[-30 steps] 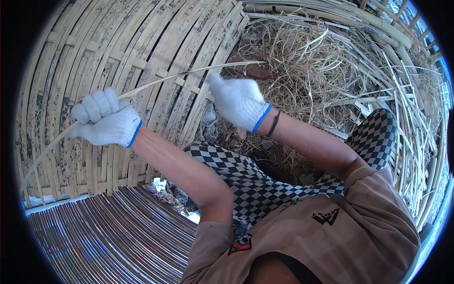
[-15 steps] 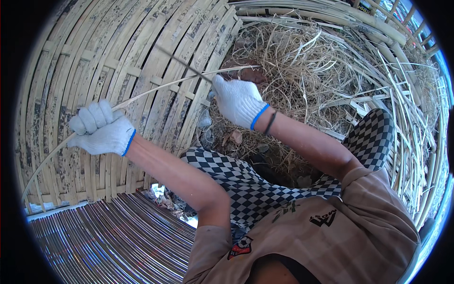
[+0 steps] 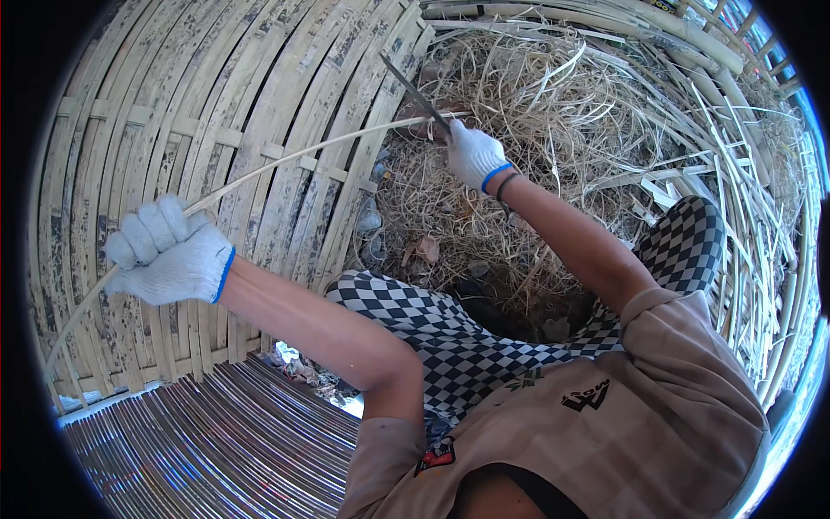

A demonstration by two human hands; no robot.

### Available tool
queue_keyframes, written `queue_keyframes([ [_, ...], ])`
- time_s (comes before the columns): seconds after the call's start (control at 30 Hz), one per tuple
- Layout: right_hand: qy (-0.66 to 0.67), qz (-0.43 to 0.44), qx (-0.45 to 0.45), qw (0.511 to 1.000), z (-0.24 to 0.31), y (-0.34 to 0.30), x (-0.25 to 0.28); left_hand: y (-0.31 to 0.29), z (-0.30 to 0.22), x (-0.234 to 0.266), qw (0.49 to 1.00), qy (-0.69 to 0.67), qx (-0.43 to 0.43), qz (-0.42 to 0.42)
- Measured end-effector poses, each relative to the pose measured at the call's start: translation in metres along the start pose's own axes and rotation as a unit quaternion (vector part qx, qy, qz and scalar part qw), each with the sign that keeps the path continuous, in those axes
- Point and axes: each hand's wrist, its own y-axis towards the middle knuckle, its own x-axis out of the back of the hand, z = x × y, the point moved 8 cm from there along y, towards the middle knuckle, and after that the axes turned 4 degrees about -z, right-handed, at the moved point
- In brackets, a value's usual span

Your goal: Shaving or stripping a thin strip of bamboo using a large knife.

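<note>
My left hand (image 3: 169, 255), in a white knit glove with a blue cuff, is closed around a long, thin bamboo strip (image 3: 298, 155). The strip bows down past the fist at the far left. Its other end reaches right, over the shavings. My right hand (image 3: 475, 154), gloved the same way, grips a knife whose handle is hidden in the fist. The narrow dark blade (image 3: 410, 86) points up and left and crosses the strip near its far end. Whether blade and strip touch, I cannot tell.
A woven bamboo panel (image 3: 203, 160) fills the left. Curly bamboo shavings (image 3: 553, 130) lie heaped ahead of my checkered trouser legs (image 3: 484, 346). Split bamboo strips (image 3: 743, 268) are piled at the right, with poles (image 3: 596, 26) behind. A ridged, shiny surface (image 3: 216, 450) lies at lower left.
My right hand has moved right and farther away with the knife, and the blade points more steeply upward. My left hand has shifted slightly left and nearer, still gripping the strip.
</note>
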Motion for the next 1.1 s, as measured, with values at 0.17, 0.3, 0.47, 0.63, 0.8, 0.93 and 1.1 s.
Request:
queue_keyframes([
  [0.17, -0.034, 0.025, 0.124, 0.991, -0.011, 0.008, -0.013, -0.003, -0.003, 0.005, 0.999, -0.03, 0.004, -0.017],
  [0.3, 0.017, 0.045, 0.012, 0.999, -0.022, 0.008, -0.014, -0.004, 0.0, 0.001, 0.999, -0.022, 0.024, 0.021],
  [0.47, -0.035, 0.036, 0.15, 0.987, 0.017, 0.002, -0.011, -0.004, -0.005, 0.011, 1.0, -0.028, -0.003, -0.002],
  [0.63, -0.121, 0.108, -0.055, 0.985, -0.062, 0.016, -0.015, -0.007, -0.012, 0.012, 0.999, 0.023, -0.012, -0.043],
  [0.8, -0.093, 0.069, 0.04, 0.993, -0.078, -0.002, -0.027, 0.0, 0.002, 0.001, 1.0, -0.004, 0.006, 0.003],
  [0.93, -0.007, 0.032, 0.045, 0.998, -0.046, -0.006, -0.022, 0.002, 0.003, -0.001, 1.0, -0.005, 0.018, 0.005],
  [1.1, 0.029, 0.015, 0.1, 0.994, 0.002, -0.002, -0.012, -0.004, -0.003, 0.007, 1.0, -0.011, 0.014, 0.004],
])
